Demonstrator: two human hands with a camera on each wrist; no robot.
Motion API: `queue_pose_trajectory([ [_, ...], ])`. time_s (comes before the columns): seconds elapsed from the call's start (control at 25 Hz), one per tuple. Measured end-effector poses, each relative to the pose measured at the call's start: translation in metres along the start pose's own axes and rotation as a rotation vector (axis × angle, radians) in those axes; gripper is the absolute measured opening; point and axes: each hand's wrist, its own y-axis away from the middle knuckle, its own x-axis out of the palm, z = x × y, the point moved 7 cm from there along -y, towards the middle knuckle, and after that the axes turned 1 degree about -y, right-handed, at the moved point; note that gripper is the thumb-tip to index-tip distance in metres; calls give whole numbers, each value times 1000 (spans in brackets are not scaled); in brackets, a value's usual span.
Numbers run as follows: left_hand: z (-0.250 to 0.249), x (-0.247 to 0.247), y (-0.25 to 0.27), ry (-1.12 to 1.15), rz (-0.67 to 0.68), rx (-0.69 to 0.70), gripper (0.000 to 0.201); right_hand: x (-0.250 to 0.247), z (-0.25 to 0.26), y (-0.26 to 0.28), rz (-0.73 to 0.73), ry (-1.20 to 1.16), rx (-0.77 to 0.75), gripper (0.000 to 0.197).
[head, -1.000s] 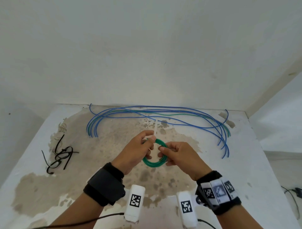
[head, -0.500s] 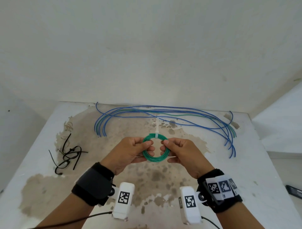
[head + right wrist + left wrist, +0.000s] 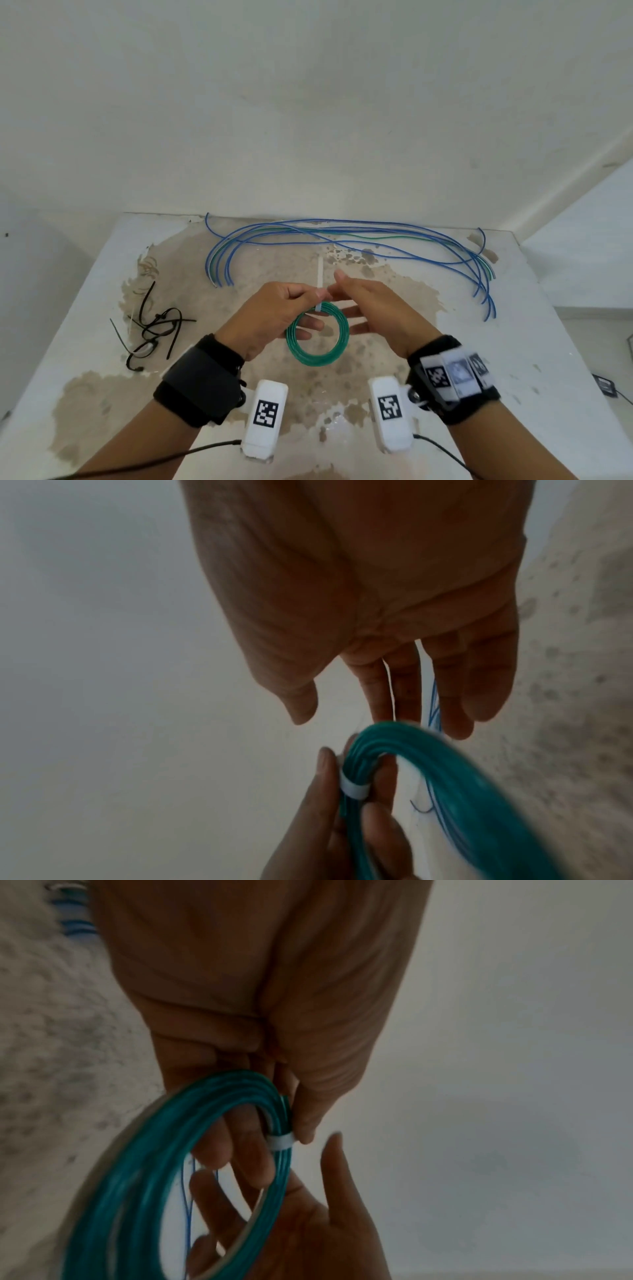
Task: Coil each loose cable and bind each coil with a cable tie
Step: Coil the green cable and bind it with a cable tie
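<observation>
- One green coil [image 3: 318, 334] is wound and hangs in the air above the worktop [image 3: 534, 342], between the two hands; a white cable tie [image 3: 320, 286] is already wrapped round its top, with the long tail sticking up past the fingers.
- The left hand [image 3: 274, 313] has the coil by the tie: thumb and fingertips pinch the strands right at the white band, and the left wrist view shows that band [image 3: 280, 1143] snug against the green turns.
- The right hand [image 3: 373, 310] is spread, fingers fairly straight, just beside the coil and behind it. It grips nothing that I can see, though its fingertips sit close to the tie's tail.
- My guess is that this coil is nearly finished. The tie looks cinched, so perhaps a last tug remains and then the coil can be set down. Whether the tail gets trimmed, I cannot say.
- Plenty is left. A bundle of loose blue cables [image 3: 342, 240] with a green strand or two lies in a long arc along the far edge of the worktop, none of it coiled.
- Off to the left lies a small tangle of black cable ties [image 3: 152, 329], some looped, well apart from the hands. A few pale ones may be mixed in, but they are too faint to be sure.
- No finished, bound coil is lying anywhere on the worktop that I can see, so this green one looks like the first.
</observation>
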Motion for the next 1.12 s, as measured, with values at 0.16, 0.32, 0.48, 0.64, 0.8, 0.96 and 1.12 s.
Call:
queue_pose_trajectory([
  [0.16, 0, 1, 6, -51, 14, -13, 29, 13, 13, -15, -81, -131, -66, 21],
  [0.32, 3, -5, 10, -36, -22, 14, 25, 16, 26, -11, -177, -115, -207, 14],
  [0.48, 1, -5, 15, -31, -62, 92, 20, 17, 39, -10, -213, -122, -304, 17],
  [0.64, -1, -2, 8, -93, -52, 123, 18, 16, 26, -17, -203, -176, -198, 15],
  [0.8, -2, 6, -8, -42, -43, 93, 20, -7, -9, -6, -173, -266, -83, 28],
  [0.96, -4, 24, -28, 60, -69, 68, 22, -12, -69, 22, -29, -645, 79, 46],
  [1.12, -8, 53, -47, 92, -81, 46, 23, -24, -91, 35, 17, -949, 30, 39],
])
